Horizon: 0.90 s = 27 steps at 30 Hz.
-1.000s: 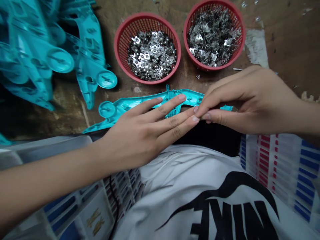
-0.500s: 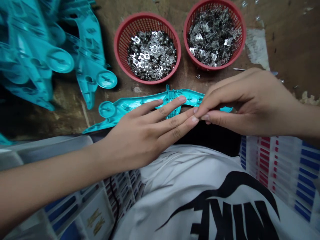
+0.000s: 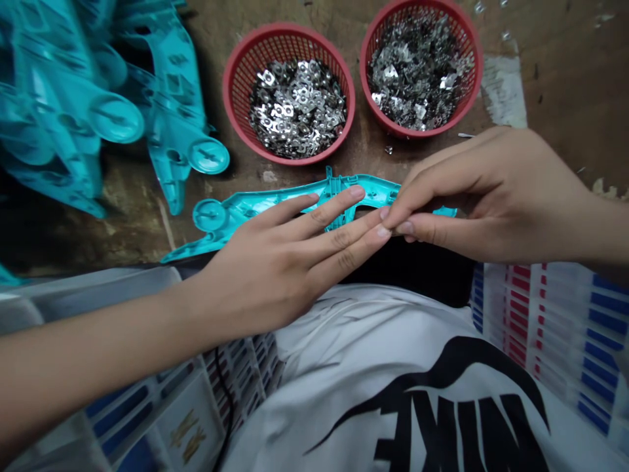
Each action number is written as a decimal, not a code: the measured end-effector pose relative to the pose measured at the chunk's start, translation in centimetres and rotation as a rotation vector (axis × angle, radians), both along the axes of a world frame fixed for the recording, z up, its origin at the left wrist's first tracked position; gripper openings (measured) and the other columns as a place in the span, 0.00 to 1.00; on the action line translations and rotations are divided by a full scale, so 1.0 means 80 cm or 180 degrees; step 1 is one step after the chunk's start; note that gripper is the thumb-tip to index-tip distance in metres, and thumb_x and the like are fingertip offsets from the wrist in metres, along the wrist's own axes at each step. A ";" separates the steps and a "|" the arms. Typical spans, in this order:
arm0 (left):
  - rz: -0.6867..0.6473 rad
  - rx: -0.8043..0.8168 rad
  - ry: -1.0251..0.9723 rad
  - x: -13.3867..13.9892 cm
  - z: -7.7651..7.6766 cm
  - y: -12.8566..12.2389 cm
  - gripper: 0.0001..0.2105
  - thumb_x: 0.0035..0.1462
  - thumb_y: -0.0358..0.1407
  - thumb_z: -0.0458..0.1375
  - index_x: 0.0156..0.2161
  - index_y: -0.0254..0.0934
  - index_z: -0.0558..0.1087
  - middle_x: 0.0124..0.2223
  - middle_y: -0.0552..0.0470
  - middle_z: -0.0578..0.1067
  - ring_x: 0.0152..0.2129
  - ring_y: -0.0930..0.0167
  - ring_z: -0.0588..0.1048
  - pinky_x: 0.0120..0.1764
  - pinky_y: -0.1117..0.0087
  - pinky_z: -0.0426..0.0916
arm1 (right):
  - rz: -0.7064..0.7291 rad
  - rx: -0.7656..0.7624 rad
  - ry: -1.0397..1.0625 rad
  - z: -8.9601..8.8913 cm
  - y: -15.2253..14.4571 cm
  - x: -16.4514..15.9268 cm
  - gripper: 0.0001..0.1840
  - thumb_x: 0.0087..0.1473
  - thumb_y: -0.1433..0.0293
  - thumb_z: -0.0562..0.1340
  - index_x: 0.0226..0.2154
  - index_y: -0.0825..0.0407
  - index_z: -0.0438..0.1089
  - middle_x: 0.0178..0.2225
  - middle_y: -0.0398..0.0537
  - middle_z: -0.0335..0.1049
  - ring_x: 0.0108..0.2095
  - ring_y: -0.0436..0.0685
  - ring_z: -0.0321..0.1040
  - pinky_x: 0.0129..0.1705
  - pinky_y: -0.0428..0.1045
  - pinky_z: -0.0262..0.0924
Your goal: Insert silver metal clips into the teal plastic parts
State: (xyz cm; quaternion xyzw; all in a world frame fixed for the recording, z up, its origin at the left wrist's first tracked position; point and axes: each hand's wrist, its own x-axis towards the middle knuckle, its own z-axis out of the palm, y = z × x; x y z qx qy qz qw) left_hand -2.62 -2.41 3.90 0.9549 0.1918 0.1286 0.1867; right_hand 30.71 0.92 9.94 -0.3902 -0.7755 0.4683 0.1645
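A turquoise plastic part [image 3: 240, 206] lies across the table's front edge, ribbed at its middle, with a round disc at its left end. My left hand [image 3: 289, 259] reaches over it, palm down, fingers stretched out. At the tips of its index and middle fingers, my right hand [image 3: 472, 196] has thumb and forefinger pinched together. Whatever lies in that pinch is hidden. The right hand covers much of the part's right end.
Two red baskets stand behind the part: the left basket [image 3: 227, 98] holds flat metal clips, the right basket [image 3: 368, 108] small shiny metal pieces. More turquoise parts [image 3: 177, 85] pile up at the left. Plastic crates [image 3: 560, 314] flank my lap on both sides.
Hardly anything differs. My right hand's wrist has shifted slightly, while its fingertips stay against the left fingertips. The turquoise part and the baskets keep their places.
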 end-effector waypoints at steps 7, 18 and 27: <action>-0.0021 0.0099 0.0054 0.001 -0.001 -0.003 0.45 0.86 0.25 0.55 0.96 0.47 0.41 0.86 0.44 0.76 0.91 0.58 0.60 0.90 0.50 0.64 | 0.0061 0.0150 0.0088 -0.002 -0.003 -0.003 0.08 0.71 0.68 0.74 0.41 0.40 0.92 0.42 0.44 0.94 0.41 0.59 0.91 0.50 0.51 0.85; 0.0067 -0.0125 0.0131 0.000 0.002 -0.012 0.52 0.80 0.22 0.55 0.96 0.50 0.36 0.89 0.49 0.73 0.93 0.57 0.58 0.91 0.50 0.60 | 0.0061 0.0112 0.0123 -0.006 -0.008 0.000 0.10 0.73 0.69 0.73 0.43 0.39 0.93 0.45 0.44 0.95 0.44 0.59 0.92 0.53 0.51 0.86; 0.0122 -0.0160 0.0224 -0.003 0.004 -0.018 0.51 0.80 0.23 0.54 0.96 0.51 0.37 0.87 0.49 0.76 0.93 0.57 0.58 0.92 0.48 0.60 | 0.0186 0.0129 0.0273 -0.005 -0.007 -0.002 0.13 0.73 0.71 0.71 0.43 0.39 0.93 0.46 0.42 0.95 0.41 0.57 0.90 0.52 0.51 0.85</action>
